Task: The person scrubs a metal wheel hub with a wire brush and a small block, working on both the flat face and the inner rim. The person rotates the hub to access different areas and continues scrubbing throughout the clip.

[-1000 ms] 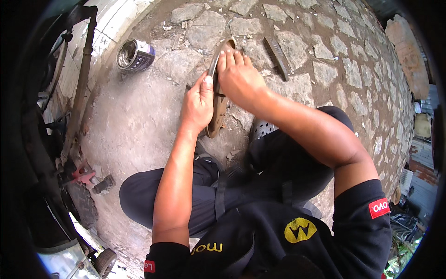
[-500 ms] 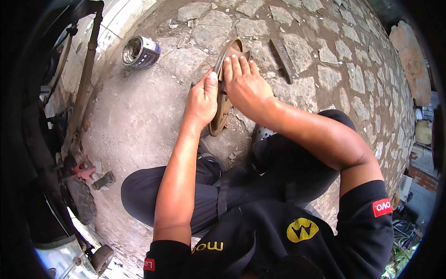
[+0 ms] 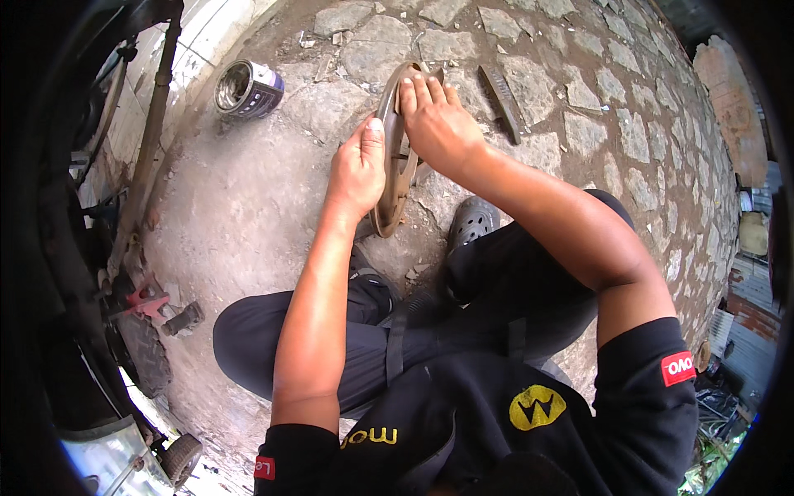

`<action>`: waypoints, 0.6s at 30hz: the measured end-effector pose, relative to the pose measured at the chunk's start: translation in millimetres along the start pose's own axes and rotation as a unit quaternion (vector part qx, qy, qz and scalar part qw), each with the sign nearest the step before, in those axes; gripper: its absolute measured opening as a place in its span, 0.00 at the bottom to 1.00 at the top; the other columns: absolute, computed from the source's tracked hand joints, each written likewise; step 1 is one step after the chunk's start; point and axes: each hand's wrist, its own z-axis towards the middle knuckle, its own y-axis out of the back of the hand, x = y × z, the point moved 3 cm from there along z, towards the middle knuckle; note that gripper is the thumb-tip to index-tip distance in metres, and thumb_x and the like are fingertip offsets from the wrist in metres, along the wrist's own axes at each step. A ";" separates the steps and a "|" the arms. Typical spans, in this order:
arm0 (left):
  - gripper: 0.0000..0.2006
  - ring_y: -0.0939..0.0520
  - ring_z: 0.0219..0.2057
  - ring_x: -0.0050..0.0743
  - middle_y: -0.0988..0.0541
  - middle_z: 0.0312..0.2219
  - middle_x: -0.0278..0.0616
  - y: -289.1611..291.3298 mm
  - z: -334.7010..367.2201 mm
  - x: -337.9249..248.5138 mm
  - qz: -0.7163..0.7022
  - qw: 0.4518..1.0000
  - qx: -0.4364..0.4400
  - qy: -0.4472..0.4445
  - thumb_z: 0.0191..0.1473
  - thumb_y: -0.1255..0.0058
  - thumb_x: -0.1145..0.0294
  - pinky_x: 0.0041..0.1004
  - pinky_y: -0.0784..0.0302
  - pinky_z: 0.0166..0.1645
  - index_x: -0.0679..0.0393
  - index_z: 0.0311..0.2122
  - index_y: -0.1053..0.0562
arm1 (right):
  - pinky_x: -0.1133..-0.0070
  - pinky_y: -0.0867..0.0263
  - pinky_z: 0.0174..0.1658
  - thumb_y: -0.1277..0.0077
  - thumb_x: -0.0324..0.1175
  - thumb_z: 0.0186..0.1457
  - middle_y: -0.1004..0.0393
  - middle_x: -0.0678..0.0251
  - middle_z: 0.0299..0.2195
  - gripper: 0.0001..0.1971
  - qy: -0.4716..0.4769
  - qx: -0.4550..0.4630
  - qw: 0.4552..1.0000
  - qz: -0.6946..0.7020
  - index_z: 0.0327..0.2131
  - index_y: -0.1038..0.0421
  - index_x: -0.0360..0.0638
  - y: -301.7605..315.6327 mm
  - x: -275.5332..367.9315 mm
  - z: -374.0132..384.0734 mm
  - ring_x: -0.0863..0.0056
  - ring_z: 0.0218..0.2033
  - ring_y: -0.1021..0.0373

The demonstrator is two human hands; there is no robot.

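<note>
A long, curved brown metal part (image 3: 386, 217), which looks like a brake shoe, stands over the ground in front of me. My left hand (image 3: 360, 169) grips its left side, with the thumb lying along the rim. Across its upper part my right hand (image 3: 440, 120) presses straight fingers held side by side. A small brown flap shows beneath those fingertips; what it is I cannot make out. The right thumb is hidden. A dark brush-like tool (image 3: 499, 103) lies on the stones to the right of the part.
An opened dark tin can (image 3: 263, 93) stands at the upper left. Along the left edge are vehicle parts, a red metal piece (image 3: 149, 299) and a short dark cylinder (image 3: 184, 318). My shoe (image 3: 474, 221) rests just below the right hand. Rough paving stones (image 3: 529, 83) cover the ground.
The metal part has tilted and shifted slightly left, with my left hand still on it. My right hand has slid a little up and to the left across it. More of my right shoe shows.
</note>
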 end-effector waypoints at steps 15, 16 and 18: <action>0.25 0.20 0.47 0.60 0.20 0.41 0.61 4.9 1.4 -1.9 0.003 0.999 -0.034 -0.031 0.69 0.66 0.50 0.40 0.25 0.49 0.63 0.49 0.26 | 0.58 0.47 0.66 0.63 0.33 0.63 0.42 0.40 0.63 0.29 0.059 -0.017 0.998 0.011 0.64 0.48 0.25 8.1 19.7 -18.2 0.48 0.64 0.42; 0.25 0.20 0.47 0.59 0.20 0.42 0.61 6.2 2.9 -2.4 0.034 0.999 -0.019 0.009 0.69 0.66 0.50 0.40 0.25 0.49 0.63 0.50 0.26 | 0.58 0.48 0.66 0.63 0.32 0.63 0.42 0.40 0.63 0.29 0.055 -0.024 0.998 0.026 0.64 0.48 0.25 4.2 10.7 -9.2 0.48 0.64 0.42; 0.25 0.20 0.47 0.59 0.20 0.42 0.60 9.3 3.1 0.7 0.029 0.999 -0.014 0.020 0.69 0.66 0.50 0.40 0.25 0.49 0.63 0.50 0.26 | 0.58 0.48 0.67 0.63 0.32 0.63 0.43 0.40 0.64 0.29 0.049 -0.020 0.998 0.023 0.64 0.48 0.26 1.0 10.4 -1.7 0.47 0.65 0.43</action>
